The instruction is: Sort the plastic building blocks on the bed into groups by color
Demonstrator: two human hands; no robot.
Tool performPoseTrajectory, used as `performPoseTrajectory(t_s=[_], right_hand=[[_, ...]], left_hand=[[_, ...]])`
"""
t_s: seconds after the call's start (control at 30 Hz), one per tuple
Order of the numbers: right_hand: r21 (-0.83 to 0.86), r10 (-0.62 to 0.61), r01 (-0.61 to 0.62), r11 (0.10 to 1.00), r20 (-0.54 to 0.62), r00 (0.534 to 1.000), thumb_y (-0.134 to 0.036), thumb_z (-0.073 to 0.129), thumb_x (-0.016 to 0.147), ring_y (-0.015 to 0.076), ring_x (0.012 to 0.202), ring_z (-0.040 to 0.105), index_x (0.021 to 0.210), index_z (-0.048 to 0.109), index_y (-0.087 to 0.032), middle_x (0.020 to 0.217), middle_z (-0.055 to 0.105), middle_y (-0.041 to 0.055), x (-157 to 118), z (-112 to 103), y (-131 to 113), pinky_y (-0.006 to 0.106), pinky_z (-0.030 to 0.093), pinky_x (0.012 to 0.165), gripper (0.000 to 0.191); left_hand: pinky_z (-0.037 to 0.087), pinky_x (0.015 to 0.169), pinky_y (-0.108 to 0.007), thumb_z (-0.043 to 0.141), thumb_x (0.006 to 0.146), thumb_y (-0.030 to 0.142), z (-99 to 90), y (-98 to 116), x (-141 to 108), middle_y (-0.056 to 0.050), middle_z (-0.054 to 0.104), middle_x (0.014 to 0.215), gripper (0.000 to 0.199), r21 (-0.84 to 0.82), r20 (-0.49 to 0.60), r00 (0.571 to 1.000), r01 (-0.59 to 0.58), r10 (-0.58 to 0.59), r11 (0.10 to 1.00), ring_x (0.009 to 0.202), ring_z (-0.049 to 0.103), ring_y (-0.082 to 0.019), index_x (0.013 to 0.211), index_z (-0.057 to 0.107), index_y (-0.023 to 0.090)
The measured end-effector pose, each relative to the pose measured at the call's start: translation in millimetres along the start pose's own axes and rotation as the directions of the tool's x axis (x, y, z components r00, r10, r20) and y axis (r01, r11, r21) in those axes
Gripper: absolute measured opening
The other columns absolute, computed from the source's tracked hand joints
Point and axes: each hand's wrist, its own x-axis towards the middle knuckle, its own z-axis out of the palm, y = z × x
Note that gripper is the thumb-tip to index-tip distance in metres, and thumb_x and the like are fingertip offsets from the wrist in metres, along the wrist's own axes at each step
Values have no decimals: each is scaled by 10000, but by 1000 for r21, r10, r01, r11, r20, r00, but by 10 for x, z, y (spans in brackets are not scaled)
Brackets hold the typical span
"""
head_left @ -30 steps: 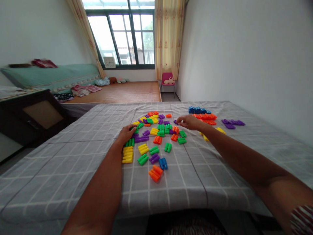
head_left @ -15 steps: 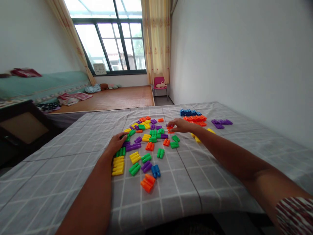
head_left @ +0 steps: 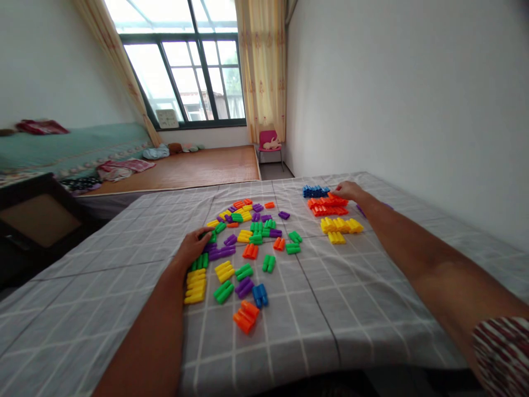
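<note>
My right hand [head_left: 350,191] is over the back right of the cloth, its fingertips pinched on an orange plastic block [head_left: 332,195] at the top of the orange pile [head_left: 326,207]. Just left of it lies a pile of blue blocks [head_left: 315,191]. Yellow blocks [head_left: 341,225] are stacked nearer to me. My left hand [head_left: 196,245] rests at the left edge of the scattered blocks, fingers reaching over green blocks [head_left: 214,237] and partly hiding them. Purple blocks [head_left: 222,252] and yellow blocks [head_left: 195,285] lie close to it.
Loose green, purple, yellow, orange and blue blocks spread across the middle of the grey checked cloth [head_left: 289,320]. Some purple blocks [head_left: 386,206] sit partly behind my right forearm. A white wall [head_left: 392,99] runs along the right. Beyond are a wooden bed [head_left: 206,165] and a pink chair [head_left: 268,138].
My right hand has moved right from the scattered blocks to the orange pile, carrying an orange block. The yellow pile behind my forearm has come into view. My left hand stays nearly in place.
</note>
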Motion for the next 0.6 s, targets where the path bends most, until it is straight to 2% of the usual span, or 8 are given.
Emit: performPoseTrajectory(t_s=[0.23, 0.33, 0.4, 0.5, 0.6], right_hand=[[-58, 17, -15, 998, 37, 999, -387, 661, 798, 267, 781, 638, 643, 672, -184, 682, 662, 103, 70, 159, -19, 398, 454, 759, 256], [-76, 15, -13, 997, 31, 999, -421, 646, 808, 305, 802, 642, 630, 667, -188, 677, 656, 113, 51, 124, -10, 445, 463, 766, 294], [-78, 3, -4, 997, -21, 1000, -463, 616, 826, 313, 800, 641, 678, 685, -160, 726, 670, 150, 28, 60, -57, 436, 463, 732, 344], [-82, -124, 114, 990, -125, 984, -436, 564, 870, 278, 855, 638, 863, 714, -130, 883, 696, 175, -12, -9, -311, 375, 453, 742, 341], [-60, -380, 376, 925, -99, 920, -345, 571, 874, 228, 918, 631, 989, 709, -160, 998, 705, 123, -64, 73, -798, 312, 444, 805, 258]], left_hand=[[500, 732, -302, 486, 766, 537, -11, 26, -12, -45, 737, 924, 533, -9, 12, 1000, 15, -15, 1000, 814, 641, -220, 1080, 704, 165], [502, 752, -312, 499, 761, 530, -7, 32, -14, -49, 739, 939, 521, -27, 6, 1000, 29, -29, 999, 823, 645, -225, 1075, 708, 170], [503, 775, -322, 514, 753, 518, 1, 36, -14, -50, 741, 954, 499, -42, 0, 999, 38, -38, 998, 842, 649, -231, 1064, 713, 183], [501, 807, -332, 523, 752, 493, 18, 38, -14, -63, 737, 996, 471, -57, -14, 999, 31, -32, 998, 893, 652, -240, 1051, 717, 184], [496, 833, -337, 508, 771, 461, 37, 29, -18, -78, 728, 1037, 462, -66, -18, 1000, 23, -25, 998, 924, 652, -240, 1068, 709, 169]])
